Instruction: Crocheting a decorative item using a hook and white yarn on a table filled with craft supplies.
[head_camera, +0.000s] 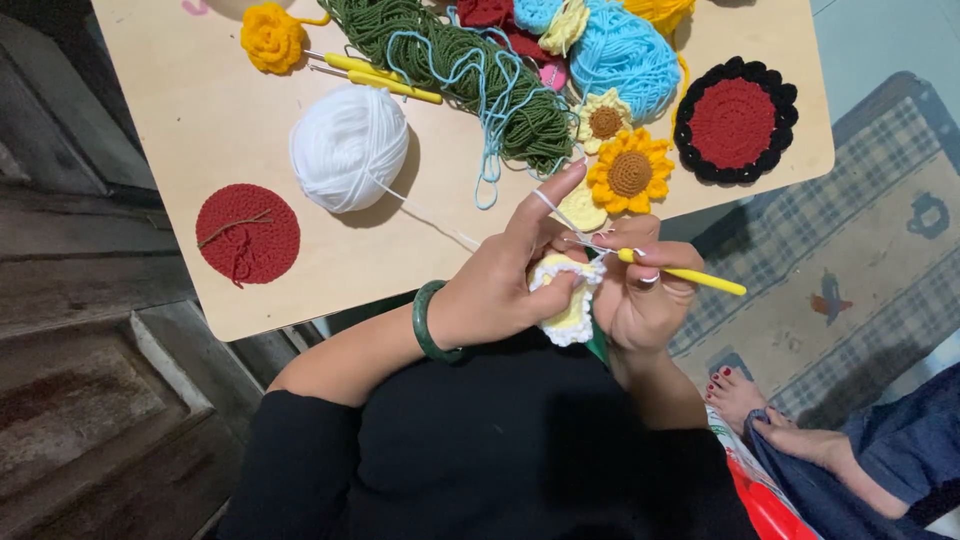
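Left hand (500, 285) pinches a small crochet piece (568, 297), pale yellow with a white edge, between thumb and fingers, just above the person's lap at the near edge of the table (230, 160). Its index finger is raised, and the white strand (430, 213) runs over it from the white yarn ball (348, 148) on the table. Right hand (640, 290) is closed around a yellow-handled crochet hook (690, 275), whose metal tip sits at the top edge of the piece. Doing this stitch well seems to depend on keeping that raised finger steady so the strand stays evenly taut, holding the piece flat near the working edge, and turning the hook with the wrist rather than pulling. Slack from the ball should feed freely; the strand lies close to the green yarn (470, 75), where it could snag. Finished sunflowers (630, 172) and a red coaster (247, 233) lie well apart from the work.
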